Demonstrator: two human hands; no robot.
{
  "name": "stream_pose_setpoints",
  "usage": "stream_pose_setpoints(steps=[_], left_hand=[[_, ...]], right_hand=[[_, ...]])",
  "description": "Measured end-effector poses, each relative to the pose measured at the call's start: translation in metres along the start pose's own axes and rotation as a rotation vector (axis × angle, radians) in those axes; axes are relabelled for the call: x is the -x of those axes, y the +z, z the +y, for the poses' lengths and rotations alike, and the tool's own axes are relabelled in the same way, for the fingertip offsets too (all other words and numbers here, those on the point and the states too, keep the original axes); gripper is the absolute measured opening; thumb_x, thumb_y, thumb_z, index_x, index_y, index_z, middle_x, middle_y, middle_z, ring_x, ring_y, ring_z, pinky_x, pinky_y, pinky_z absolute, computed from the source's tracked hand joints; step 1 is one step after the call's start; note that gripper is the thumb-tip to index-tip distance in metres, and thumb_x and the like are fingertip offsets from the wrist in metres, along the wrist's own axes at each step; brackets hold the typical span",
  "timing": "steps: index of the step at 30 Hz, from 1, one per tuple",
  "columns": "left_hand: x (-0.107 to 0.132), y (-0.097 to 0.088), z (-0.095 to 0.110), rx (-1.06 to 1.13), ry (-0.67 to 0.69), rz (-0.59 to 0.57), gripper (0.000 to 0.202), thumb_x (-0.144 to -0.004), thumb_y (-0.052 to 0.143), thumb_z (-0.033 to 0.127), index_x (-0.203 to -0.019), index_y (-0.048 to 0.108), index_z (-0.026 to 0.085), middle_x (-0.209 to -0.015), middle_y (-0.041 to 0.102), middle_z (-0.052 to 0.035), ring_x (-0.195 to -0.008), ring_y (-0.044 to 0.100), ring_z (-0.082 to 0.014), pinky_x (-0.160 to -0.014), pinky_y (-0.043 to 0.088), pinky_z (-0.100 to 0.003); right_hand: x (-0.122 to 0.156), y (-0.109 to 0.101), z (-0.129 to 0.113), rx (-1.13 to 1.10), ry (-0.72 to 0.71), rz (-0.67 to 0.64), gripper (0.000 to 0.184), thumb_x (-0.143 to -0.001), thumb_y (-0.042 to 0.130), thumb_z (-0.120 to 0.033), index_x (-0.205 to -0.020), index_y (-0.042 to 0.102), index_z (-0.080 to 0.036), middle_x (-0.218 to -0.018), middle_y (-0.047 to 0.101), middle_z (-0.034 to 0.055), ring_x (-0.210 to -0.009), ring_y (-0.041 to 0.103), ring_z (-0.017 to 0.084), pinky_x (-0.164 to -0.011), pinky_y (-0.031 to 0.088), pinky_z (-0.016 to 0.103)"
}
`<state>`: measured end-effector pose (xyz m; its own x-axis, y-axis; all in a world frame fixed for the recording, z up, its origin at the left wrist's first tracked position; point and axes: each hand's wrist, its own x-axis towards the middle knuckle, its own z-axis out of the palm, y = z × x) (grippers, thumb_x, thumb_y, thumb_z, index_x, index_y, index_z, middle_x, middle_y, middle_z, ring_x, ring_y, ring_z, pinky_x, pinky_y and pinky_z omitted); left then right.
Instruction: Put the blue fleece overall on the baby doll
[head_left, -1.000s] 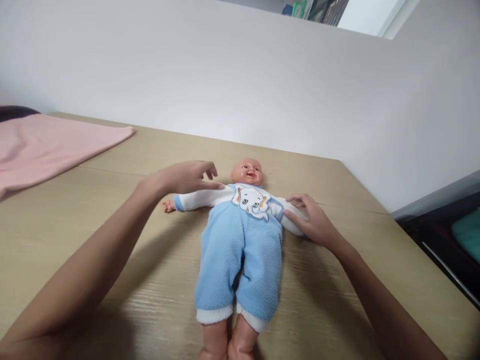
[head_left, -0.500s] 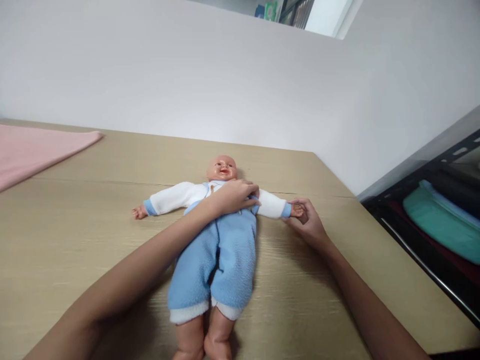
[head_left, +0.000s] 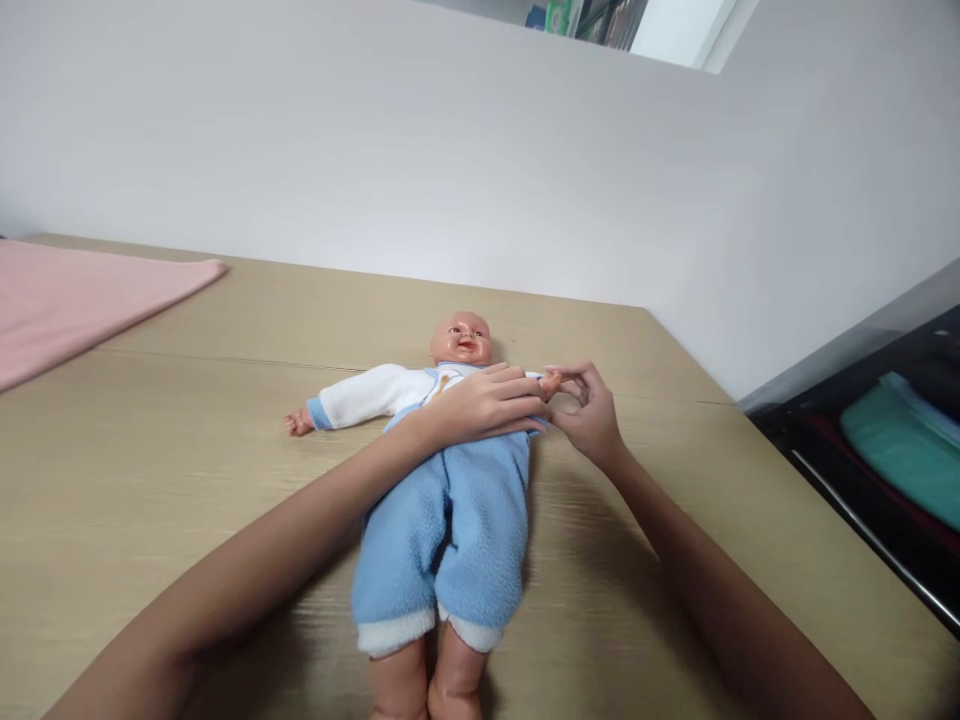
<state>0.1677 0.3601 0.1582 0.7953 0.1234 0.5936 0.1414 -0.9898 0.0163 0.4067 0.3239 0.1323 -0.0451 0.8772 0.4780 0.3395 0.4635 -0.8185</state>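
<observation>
At the ten o'clock corner of the table (head_left: 150, 500): pink cloth (head_left: 67, 310), laid flat.

Centre of table: doll (head_left: 450, 510), on its back, head to twelve o'clock, bare legs to six. It wears blue fleece trousers and white sleeves with blue cuffs. One doll arm stretches toward nine o'clock, resting on the table.

Left hand (head_left: 487, 405): open, palm down across the doll's chest, fingers pointing to three o'clock.

Right hand (head_left: 589, 415): just beside it at three o'clock, fingertips pinched shut on the doll's small hand, which is folded in toward the chest. The sleeve there is mostly hidden; the pinch is probably thumb against forefinger.

Far three o'clock, off the table: dark shelf (head_left: 817, 435) holding folded teal fabric (head_left: 907, 450).
</observation>
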Motion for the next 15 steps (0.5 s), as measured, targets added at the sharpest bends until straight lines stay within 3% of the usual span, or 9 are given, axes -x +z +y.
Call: stream_pose_setpoints(steps=[5, 8, 15], left_hand=[[0.002, -0.003, 0.000, -0.020, -0.049, -0.002, 0.050, -0.121, 0.040, 0.057, -0.120, 0.077, 0.023, -0.119, 0.082, -0.0119, -0.100, 0.068, -0.0266, -0.093, 0.048, -0.044], [0.003, -0.004, 0.001, 0.037, -0.082, 0.045, 0.048, -0.120, 0.044, 0.058, -0.117, 0.076, 0.022, -0.114, 0.081, -0.0122, -0.102, 0.067, -0.0271, -0.094, 0.048, -0.043], [0.002, 0.000, 0.002, 0.219, -0.093, 0.272, 0.032, -0.116, 0.062, 0.051, -0.106, 0.070, 0.022, -0.100, 0.075, -0.0085, -0.095, 0.066, -0.0251, -0.086, 0.048, -0.040]], right_hand=[[0.013, 0.020, -0.003, 0.098, -0.082, -0.073, 0.042, -0.084, 0.091, -0.054, -0.106, 0.066, -0.028, -0.108, 0.075, 0.0060, -0.104, 0.072, 0.028, -0.102, 0.061, 0.046], [0.019, 0.018, -0.002, 0.045, -0.088, -0.113, 0.035, -0.088, 0.087, -0.049, -0.108, 0.067, -0.028, -0.111, 0.073, 0.0054, -0.105, 0.072, 0.028, -0.103, 0.060, 0.044], [0.028, 0.004, 0.001, -0.034, -0.162, -0.209, 0.021, -0.104, 0.076, -0.048, -0.114, 0.071, -0.030, -0.113, 0.072, 0.0058, -0.112, 0.070, 0.028, -0.109, 0.057, 0.046]])
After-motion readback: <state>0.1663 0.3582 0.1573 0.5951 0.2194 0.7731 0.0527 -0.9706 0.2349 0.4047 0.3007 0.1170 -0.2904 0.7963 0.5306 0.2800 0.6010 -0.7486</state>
